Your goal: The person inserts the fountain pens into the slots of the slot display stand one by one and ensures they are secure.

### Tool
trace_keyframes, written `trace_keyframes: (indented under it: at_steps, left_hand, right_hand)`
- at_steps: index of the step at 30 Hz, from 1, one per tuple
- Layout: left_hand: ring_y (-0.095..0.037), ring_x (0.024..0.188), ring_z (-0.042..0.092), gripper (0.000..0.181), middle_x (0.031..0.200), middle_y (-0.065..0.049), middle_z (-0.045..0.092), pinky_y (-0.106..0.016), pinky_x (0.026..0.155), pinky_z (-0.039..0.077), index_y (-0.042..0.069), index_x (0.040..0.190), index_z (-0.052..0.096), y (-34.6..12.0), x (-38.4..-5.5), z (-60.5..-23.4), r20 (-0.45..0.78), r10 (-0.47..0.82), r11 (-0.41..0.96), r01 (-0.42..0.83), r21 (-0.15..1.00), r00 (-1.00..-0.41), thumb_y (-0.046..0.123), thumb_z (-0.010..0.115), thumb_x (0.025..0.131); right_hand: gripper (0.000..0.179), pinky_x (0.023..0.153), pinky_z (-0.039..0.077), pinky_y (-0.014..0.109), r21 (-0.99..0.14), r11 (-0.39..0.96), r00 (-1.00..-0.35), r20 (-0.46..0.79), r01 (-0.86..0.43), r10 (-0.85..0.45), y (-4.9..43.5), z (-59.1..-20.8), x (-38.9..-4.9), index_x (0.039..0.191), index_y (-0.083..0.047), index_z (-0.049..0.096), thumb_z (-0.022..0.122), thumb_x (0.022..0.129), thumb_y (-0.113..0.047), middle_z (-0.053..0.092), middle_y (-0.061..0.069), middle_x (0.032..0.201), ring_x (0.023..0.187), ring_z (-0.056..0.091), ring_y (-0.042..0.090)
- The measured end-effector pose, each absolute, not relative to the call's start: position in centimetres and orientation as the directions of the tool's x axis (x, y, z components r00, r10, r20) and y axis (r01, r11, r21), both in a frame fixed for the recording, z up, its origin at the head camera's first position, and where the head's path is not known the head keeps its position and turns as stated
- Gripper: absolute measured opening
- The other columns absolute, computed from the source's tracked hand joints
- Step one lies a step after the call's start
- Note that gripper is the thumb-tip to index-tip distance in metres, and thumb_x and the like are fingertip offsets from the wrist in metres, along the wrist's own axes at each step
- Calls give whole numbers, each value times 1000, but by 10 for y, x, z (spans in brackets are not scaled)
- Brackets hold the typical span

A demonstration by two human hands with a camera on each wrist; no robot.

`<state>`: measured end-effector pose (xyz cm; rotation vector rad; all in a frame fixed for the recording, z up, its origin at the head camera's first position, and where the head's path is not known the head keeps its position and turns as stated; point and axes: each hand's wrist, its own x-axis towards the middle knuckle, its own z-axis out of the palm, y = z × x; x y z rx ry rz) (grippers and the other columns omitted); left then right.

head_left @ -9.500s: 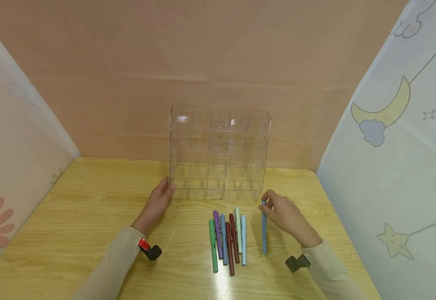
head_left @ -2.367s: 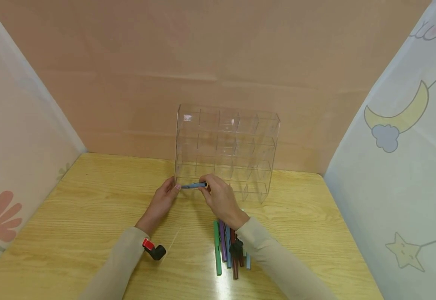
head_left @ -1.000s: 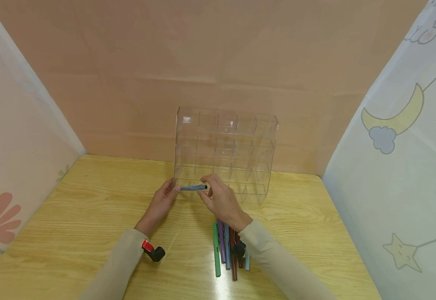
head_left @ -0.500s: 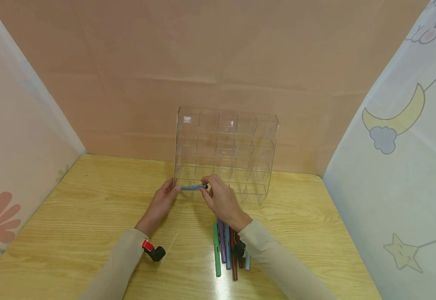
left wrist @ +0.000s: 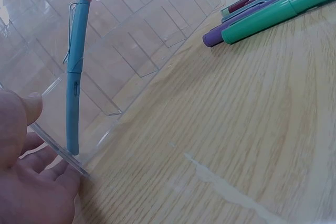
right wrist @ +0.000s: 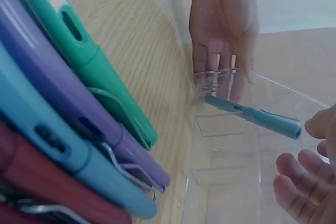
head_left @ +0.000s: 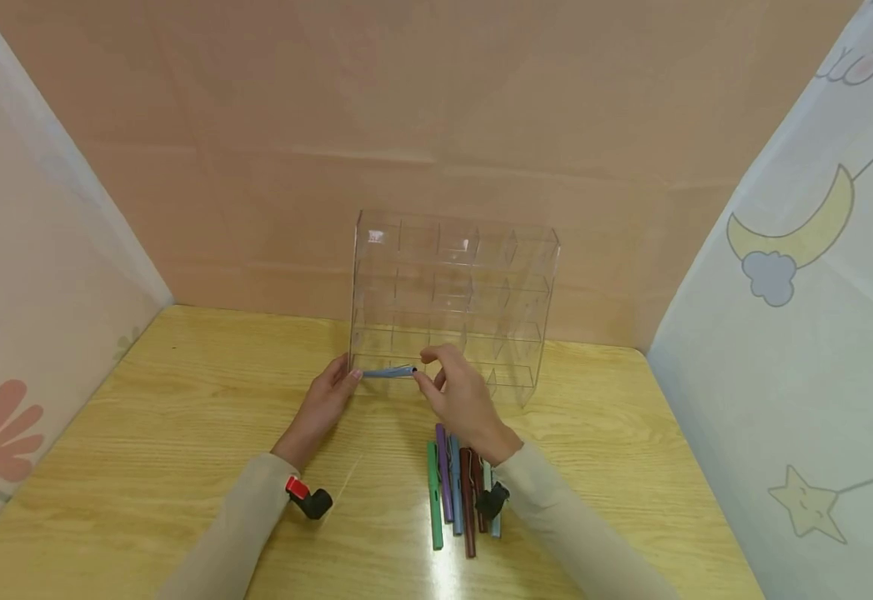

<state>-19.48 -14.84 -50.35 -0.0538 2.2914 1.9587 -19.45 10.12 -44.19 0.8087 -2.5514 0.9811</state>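
Head view: your left grip (head_left: 325,400) is pinching the left side of the clear rack (head_left: 454,265); the blue pen (head_left: 388,372) is lying at its bottom row's left end. Left wrist: the pen's tail is pointing toward that side. Right wrist: your right grip (right wrist: 311,182) is hanging wide, thumb (right wrist: 320,125) just beside the pen's cap.

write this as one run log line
left hand: grips rack | right hand: by cap end of blue pen | blue pen: at rack's lower left | other pens: together on table
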Motion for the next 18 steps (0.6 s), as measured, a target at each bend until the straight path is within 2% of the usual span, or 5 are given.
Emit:
trace_keyframes:
  at_steps: [5, 9, 15, 18]
  left_hand:
    - [-38, 166, 21, 67, 178, -21, 21, -54, 135, 23, 3, 171, 18, -150, -196, -504, -134, 47, 161, -125, 979, -990, 32, 45, 116]
    - [-37, 166, 22, 67, 178, -20, 22, -54, 135, 22, 3, 170, 18, -151, -197, -503, -128, 51, 155, -119, 981, -990, 32, 45, 116]
    - [-37, 166, 23, 67, 177, -21, 23, -54, 135, 23, 3, 170, 19, -149, -194, -504, -133, 55, 136, -125, 983, -990, 31, 46, 116]
    - [-38, 166, 24, 65, 177, -22, 24, -54, 135, 24, 3, 170, 21, -147, -192, -504, -137, 51, 124, -129, 984, -989, 30, 46, 116]
  right_hand:
    - [33, 51, 47, 19, -529, 600, -795, 479, -600, -372, 116, -439, -189, 131, -5, 63, 75, 102, -14, 70, 10, 123, 72, 64, 12]
    - [32, 51, 45, 18, -534, 616, -809, 474, -579, -349, 129, -438, -186, 130, -5, 63, 75, 101, -14, 70, 10, 122, 72, 62, 11]
    - [29, 48, 47, 23, -625, 634, -890, 335, -455, -309, 150, -436, -177, 130, -6, 64, 71, 104, -17, 71, 9, 122, 66, 57, 6]
    - [29, 47, 46, 24, -628, 675, -922, 253, -386, -291, 160, -436, -172, 130, -6, 65, 70, 105, -20, 72, 8, 120, 59, 53, 4]
